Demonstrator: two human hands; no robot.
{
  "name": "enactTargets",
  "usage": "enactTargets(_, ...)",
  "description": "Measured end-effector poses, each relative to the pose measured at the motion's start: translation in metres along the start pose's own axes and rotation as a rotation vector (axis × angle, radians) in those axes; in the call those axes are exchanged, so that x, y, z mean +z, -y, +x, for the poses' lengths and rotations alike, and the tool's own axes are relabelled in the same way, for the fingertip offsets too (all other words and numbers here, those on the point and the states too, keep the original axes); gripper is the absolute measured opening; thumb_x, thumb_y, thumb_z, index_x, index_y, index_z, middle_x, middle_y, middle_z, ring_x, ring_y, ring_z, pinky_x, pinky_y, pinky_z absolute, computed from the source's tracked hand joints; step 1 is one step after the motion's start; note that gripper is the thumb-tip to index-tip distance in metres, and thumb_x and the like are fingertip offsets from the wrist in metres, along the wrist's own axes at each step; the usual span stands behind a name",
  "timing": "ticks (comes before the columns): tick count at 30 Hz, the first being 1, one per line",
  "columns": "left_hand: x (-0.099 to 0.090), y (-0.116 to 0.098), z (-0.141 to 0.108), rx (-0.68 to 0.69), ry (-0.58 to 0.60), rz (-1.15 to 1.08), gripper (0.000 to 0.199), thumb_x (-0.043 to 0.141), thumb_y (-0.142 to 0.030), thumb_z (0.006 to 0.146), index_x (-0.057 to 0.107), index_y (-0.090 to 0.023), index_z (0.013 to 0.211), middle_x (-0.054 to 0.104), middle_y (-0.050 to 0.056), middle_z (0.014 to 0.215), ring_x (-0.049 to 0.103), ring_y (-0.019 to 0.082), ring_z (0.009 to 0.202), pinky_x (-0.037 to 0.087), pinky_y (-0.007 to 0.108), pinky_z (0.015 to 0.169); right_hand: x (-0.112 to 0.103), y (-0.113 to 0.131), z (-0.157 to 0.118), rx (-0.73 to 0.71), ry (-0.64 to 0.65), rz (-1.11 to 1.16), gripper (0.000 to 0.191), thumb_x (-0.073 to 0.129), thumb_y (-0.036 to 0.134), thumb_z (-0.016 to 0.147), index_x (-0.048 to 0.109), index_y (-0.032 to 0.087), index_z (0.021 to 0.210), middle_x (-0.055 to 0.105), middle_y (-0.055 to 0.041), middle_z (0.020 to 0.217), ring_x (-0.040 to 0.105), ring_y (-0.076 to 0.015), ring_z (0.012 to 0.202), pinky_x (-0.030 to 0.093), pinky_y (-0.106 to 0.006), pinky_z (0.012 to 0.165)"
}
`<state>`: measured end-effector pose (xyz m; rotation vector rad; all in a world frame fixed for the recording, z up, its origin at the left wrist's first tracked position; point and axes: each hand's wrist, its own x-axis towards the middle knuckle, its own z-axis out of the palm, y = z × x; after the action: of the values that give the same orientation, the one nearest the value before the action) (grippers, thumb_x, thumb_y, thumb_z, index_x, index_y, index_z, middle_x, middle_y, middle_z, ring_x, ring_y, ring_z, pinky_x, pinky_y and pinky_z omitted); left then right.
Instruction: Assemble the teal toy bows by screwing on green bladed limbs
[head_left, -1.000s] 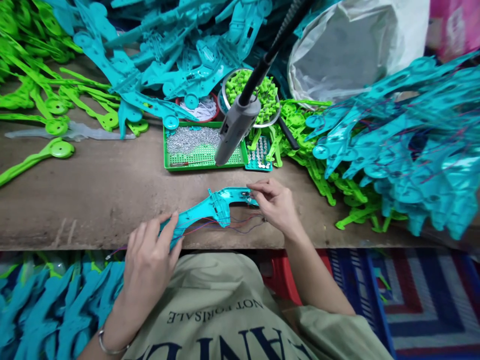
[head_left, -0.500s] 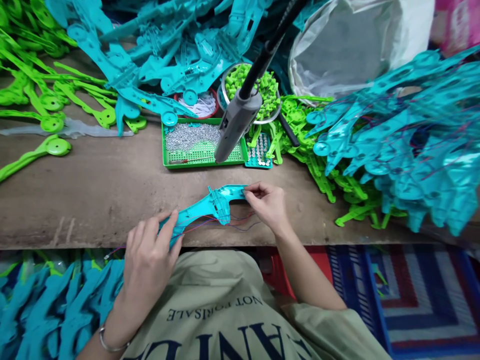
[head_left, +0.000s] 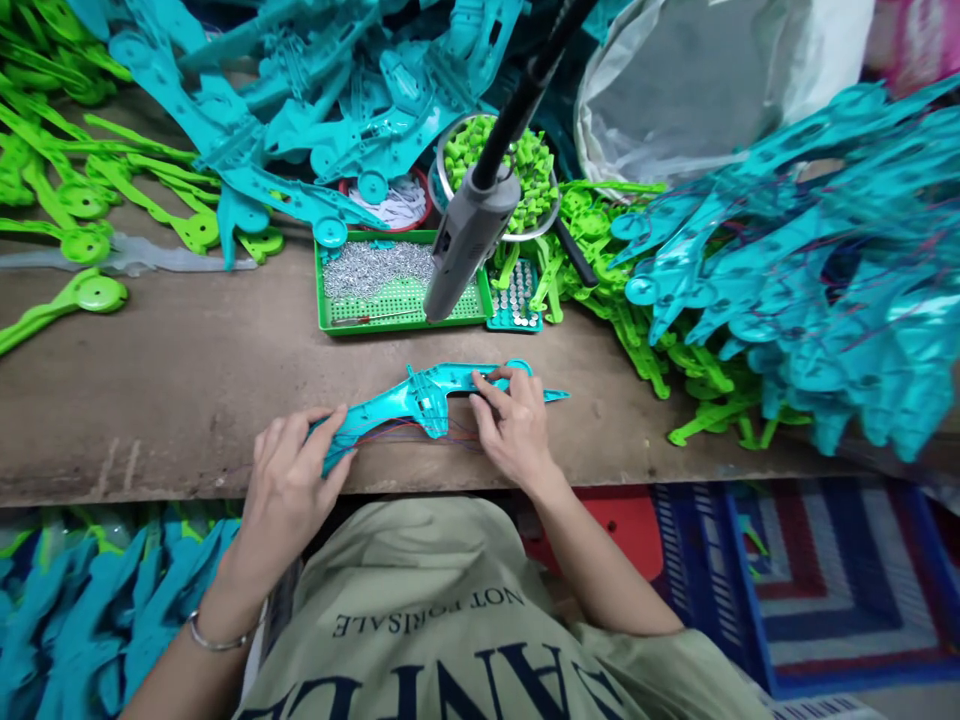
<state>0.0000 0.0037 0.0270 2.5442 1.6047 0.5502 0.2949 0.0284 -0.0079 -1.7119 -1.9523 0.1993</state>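
Observation:
A long turquoise plastic shell (head_left: 390, 402) lies across the bench near its front edge, its ribbed inner side facing up. My left hand (head_left: 296, 470) is closed round the shell's left end, thumb below and fingers on top. My right hand (head_left: 514, 415) rests over the right part, fingers bent and fingertips on the inside of the shell; whether a small piece is between them I cannot make out. Thin red and blue wires (head_left: 457, 432) run along the shell's lower side. Beyond it hangs a grey electric screwdriver (head_left: 472, 235), touched by neither hand.
A green tray (head_left: 405, 322) holds small screws and a red-handled screwdriver. Beside it are a small tray of round metal discs (head_left: 517, 298) and a bowl of green pieces (head_left: 536, 180). Turquoise shells (head_left: 795, 270) are heaped at right; green parts (head_left: 82, 200) lie left. A blue crate (head_left: 761, 610) stands below.
My right hand has moved slightly left along the shell, from pinching near its bend to lying over it, and more of the shell's right end shows. My left hand keeps its hold.

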Motion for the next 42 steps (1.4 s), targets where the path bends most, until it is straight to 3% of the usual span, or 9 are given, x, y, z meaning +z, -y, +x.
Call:
enactTargets(6,0.016,0.031,0.011,0.023,0.087,-0.077,0.039,0.053,-0.032,0.101,0.059,-0.017,0.137,0.067,0.013,0.116,0.064,0.03,0.102,0.051,0.041,0.083,-0.025,-0.029,0.004,0.072,-0.021,0.218,0.037,0.051,0.022,0.096,0.069,0.025,0.128,0.073,-0.0099,0.117,0.065,-0.0269,0.108,0.053,-0.047,0.094)
enactTargets(12,0.022,0.038,0.018,-0.009,0.106,-0.129,0.041,0.054,-0.034,0.1,0.064,-0.016,0.135,0.069,0.015,0.118,0.065,0.031,0.104,0.054,0.046,0.089,-0.057,-0.052,-0.003,0.158,0.037,0.145,0.021,0.052,0.015,0.083,0.071,0.023,0.088,0.077,-0.0053,0.089,0.07,-0.0225,0.083,0.055,-0.037,0.078)
enactTargets(15,0.021,0.04,0.019,0.008,0.117,-0.115,0.043,0.054,-0.034,0.1,0.062,-0.016,0.138,0.069,0.017,0.122,0.065,0.033,0.108,0.054,0.049,0.092,-0.06,-0.053,-0.023,0.181,0.103,0.105,0.017,0.054,0.017,0.081,0.069,0.023,0.083,0.075,-0.0034,0.08,0.069,-0.0201,0.072,0.054,-0.034,0.071)
enactTargets(18,0.015,0.039,0.021,0.028,0.135,-0.085,0.05,0.059,-0.036,0.097,0.058,-0.017,0.143,0.062,0.02,0.136,0.06,0.038,0.123,0.052,0.054,0.099,-0.053,-0.05,-0.042,0.16,0.111,0.135,0.013,0.06,0.02,0.083,0.07,0.022,0.091,0.077,-0.0057,0.09,0.072,-0.023,0.083,0.056,-0.038,0.079)
enactTargets(22,-0.001,0.008,0.025,0.029,0.05,-0.157,0.053,0.07,-0.036,0.093,0.057,-0.017,0.14,0.061,0.021,0.138,0.06,0.036,0.126,0.05,0.051,0.103,-0.041,-0.038,-0.052,0.142,-0.005,0.174,0.006,0.062,0.023,0.087,0.067,0.024,0.091,0.077,-0.0064,0.09,0.072,-0.0247,0.086,0.058,-0.042,0.08)
enactTargets(25,-0.003,-0.041,0.027,-0.003,-0.045,-0.438,0.017,0.066,-0.024,0.096,0.067,-0.019,0.112,0.073,0.006,0.098,0.07,0.018,0.089,0.056,0.031,0.082,-0.037,-0.021,-0.053,0.118,-0.108,0.282,0.011,0.064,0.019,0.087,0.064,0.025,0.095,0.073,-0.0045,0.089,0.071,-0.0217,0.083,0.059,-0.039,0.077)
enactTargets(30,0.026,-0.104,0.035,-0.343,0.26,-1.015,0.017,0.06,-0.03,0.098,0.071,-0.018,0.102,0.074,0.003,0.083,0.066,0.013,0.071,0.052,0.023,0.064,-0.03,0.008,-0.06,0.103,-0.145,0.535,0.028,0.072,0.015,0.083,0.06,0.027,0.106,0.071,-0.0042,0.097,0.073,-0.021,0.09,0.064,-0.039,0.081)
enactTargets(34,0.049,-0.114,0.041,-0.547,0.35,-1.294,0.025,0.063,-0.04,0.093,0.072,-0.017,0.093,0.071,0.002,0.077,0.059,0.012,0.064,0.047,0.023,0.058,-0.023,0.02,-0.063,0.175,-0.138,0.655,0.031,0.074,0.017,0.083,0.059,0.028,0.108,0.071,-0.0043,0.098,0.075,-0.0211,0.092,0.066,-0.039,0.082)
enactTargets(42,0.058,-0.114,0.043,-0.61,0.333,-1.412,0.036,0.069,-0.053,0.086,0.067,-0.017,0.084,0.059,-0.002,0.066,0.046,0.008,0.052,0.039,0.02,0.05,-0.026,0.029,-0.053,0.387,-0.135,0.893,0.019,0.072,0.028,0.087,0.057,0.025,0.097,0.076,-0.005,0.091,0.077,-0.0188,0.084,0.066,-0.034,0.076)
